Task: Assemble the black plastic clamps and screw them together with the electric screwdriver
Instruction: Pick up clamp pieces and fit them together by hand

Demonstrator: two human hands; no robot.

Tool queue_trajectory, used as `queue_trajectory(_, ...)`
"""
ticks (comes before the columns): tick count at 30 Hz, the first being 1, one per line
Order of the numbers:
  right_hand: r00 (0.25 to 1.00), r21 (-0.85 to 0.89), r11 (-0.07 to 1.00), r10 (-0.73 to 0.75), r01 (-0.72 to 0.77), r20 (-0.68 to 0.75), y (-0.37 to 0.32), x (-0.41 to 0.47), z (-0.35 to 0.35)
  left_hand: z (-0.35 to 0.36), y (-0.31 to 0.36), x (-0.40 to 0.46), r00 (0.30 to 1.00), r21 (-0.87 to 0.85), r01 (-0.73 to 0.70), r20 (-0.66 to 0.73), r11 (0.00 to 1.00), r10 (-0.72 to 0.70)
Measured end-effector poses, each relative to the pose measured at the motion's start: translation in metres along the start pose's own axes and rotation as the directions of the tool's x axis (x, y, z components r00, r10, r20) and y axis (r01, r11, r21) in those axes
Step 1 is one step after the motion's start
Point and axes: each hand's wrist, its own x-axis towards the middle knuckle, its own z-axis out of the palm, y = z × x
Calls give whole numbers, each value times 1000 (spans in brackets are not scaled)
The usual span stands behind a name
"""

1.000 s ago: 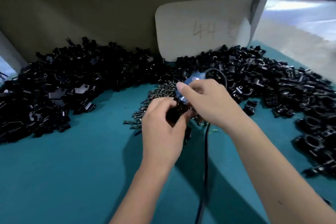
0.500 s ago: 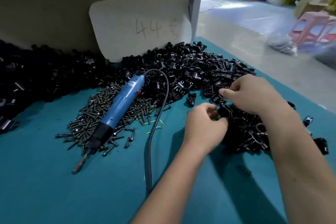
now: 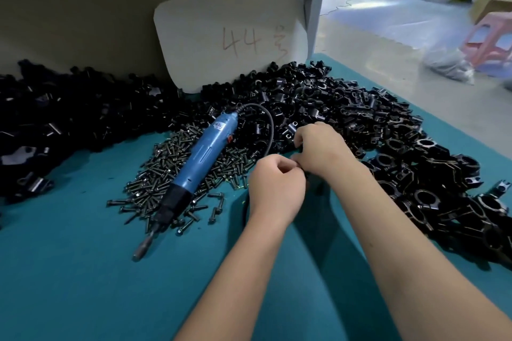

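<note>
Both hands are bunched together just right of the screw pile. The left hand (image 3: pixel 277 188) has its fingers curled in, and the right hand (image 3: pixel 321 151) is curled too, fingertips meeting the left's. There's something small and dark between them, probably a black plastic clamp piece, but it's mostly hidden, so I can't tell who's actually gripping what.

The blue electric screwdriver with the black nose (image 3: pixel 194 171) is lying untouched across the heap of small dark metal screws (image 3: pixel 166 174) on the teal mat (image 3: pixel 69 271). Loose black plastic clamp parts (image 3: pixel 346 111) are piled behind and to the right.

My guess on handling: the clamp halves look light and rigid, a bit slick, so pinch them by the flat outer sides and keep the screw hole clear. The "44" on the white board (image 3: pixel 230 36) is just a label.
</note>
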Motion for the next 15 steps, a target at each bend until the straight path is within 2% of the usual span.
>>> queue_trajectory(3,999,29,999,17,-16,-47,0,-2,2,-12,2,-2,997,47,-54,-44,997,57)
queue_trajectory(7,977,104,993,72,-52,-202,-2,-9,-6,-33,1,-2,990,72,-116,-65,991,121)
queue_trajectory(10,965,352,934,42,54,-259,-21,-15,-18,-55,-1,-3,963,48,-231,-130,972,235)
queue_trajectory(12,969,503,857,20,111,-248,-46,-21,-21,-76,-3,-2,913,87,-332,-218,939,344)
queue_trajectory(15,969,501,842,-93,199,-229,-88,-31,-18,-118,-10,0,770,236,-444,-393,864,503)
